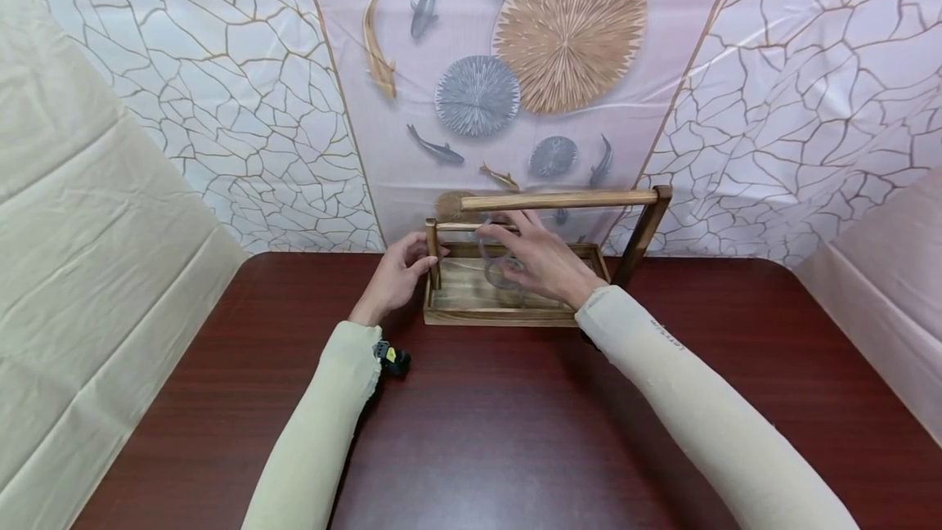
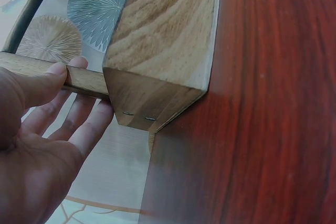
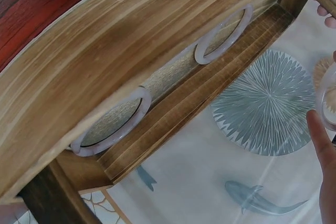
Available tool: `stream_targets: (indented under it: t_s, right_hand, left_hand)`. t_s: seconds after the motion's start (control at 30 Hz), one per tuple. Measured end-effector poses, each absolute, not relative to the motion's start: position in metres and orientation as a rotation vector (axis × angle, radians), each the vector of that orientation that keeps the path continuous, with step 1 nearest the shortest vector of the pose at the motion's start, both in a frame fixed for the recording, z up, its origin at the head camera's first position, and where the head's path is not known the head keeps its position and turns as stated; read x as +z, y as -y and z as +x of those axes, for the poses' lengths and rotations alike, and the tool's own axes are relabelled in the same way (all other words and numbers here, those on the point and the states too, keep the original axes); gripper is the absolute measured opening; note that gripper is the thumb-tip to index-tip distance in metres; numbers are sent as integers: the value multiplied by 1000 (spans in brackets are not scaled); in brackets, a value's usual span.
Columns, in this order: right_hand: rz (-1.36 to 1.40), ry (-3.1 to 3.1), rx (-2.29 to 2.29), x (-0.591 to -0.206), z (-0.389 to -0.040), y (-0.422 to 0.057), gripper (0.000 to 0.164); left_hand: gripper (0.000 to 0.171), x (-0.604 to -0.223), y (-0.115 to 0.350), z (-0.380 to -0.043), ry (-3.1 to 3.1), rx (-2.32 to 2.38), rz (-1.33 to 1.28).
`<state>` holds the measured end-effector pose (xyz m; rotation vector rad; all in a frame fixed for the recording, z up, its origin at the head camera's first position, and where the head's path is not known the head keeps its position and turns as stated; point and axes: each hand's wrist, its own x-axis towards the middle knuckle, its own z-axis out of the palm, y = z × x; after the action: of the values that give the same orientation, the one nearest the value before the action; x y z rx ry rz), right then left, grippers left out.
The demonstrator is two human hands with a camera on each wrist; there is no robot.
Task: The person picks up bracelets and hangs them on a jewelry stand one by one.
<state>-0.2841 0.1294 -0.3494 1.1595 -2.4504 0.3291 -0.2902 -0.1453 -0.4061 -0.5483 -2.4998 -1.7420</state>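
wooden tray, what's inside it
Two pale rings show inside the wooden tray in the right wrist view. Its near wall hides part of the floor there; the right hand covers part in the head view.

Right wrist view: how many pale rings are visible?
3: one ring in the wooden tray at lower left, another ring in it towards upper right, a third ring at the right edge, by the right hand. More may be hidden.

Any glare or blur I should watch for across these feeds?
Right wrist: bangles in the tray read clearly. Head view: bangles by the right hand look faint, and pale glare lies on the table. Left wrist: greyish sheen dulls the table near its edge.
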Motion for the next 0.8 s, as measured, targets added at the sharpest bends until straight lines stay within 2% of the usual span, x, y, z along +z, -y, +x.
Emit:
stream_targets:
  t_s: [0.8]
  right_hand:
    - [1130,2444,391,-356,-288,-114,60]
  left_hand:
    - [28,-405,145,-290,2487,-1744,-563]
